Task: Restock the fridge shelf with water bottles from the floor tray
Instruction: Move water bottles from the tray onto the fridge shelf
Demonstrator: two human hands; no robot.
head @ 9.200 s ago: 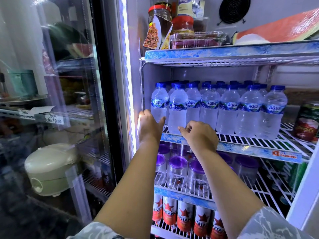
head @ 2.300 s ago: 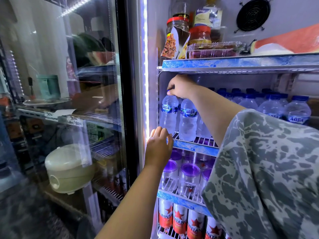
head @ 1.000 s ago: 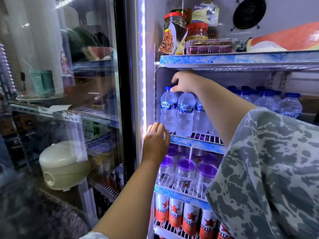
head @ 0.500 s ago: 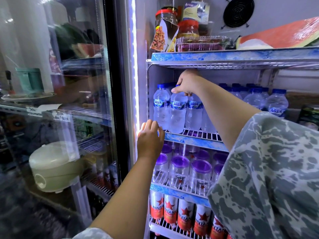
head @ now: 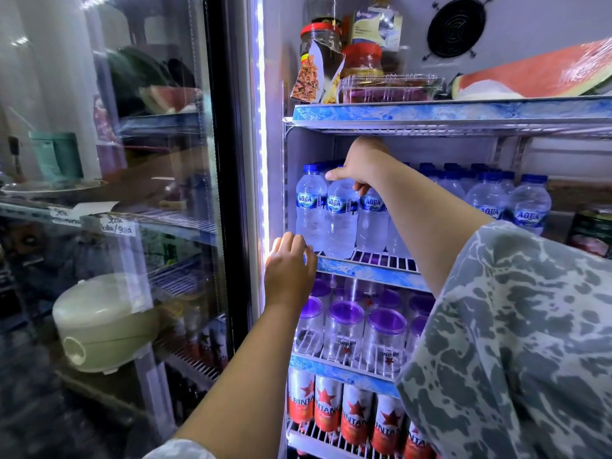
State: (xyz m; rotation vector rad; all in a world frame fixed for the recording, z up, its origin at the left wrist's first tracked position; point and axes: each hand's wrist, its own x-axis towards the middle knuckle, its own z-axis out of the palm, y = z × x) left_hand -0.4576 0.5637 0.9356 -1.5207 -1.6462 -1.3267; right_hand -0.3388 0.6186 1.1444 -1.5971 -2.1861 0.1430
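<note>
Several clear water bottles (head: 310,207) with blue caps and Aqua labels stand in rows on the fridge's wire shelf (head: 367,268). My right hand (head: 361,165) reaches in from the right and grips the top of the second front bottle (head: 341,223), thumb and fingers closed around its cap. My left hand (head: 288,270) rests at the shelf's front left corner, fingers curled over the blue edge strip beside the lit door frame. My right arm hides the middle bottles. The floor tray is out of view.
The shelf above (head: 430,112) carries jars, a clear box and a cut watermelon (head: 543,74). Below are purple-lidded glasses (head: 346,326) and red cans (head: 328,409). The open glass door (head: 139,193) stands at left, with a pale rice cooker (head: 99,321) behind it.
My right hand has stayed on the front bottles' caps, shifting slightly from the first bottle to the second. My left hand holds the same shelf corner. The camera has swayed a little.
</note>
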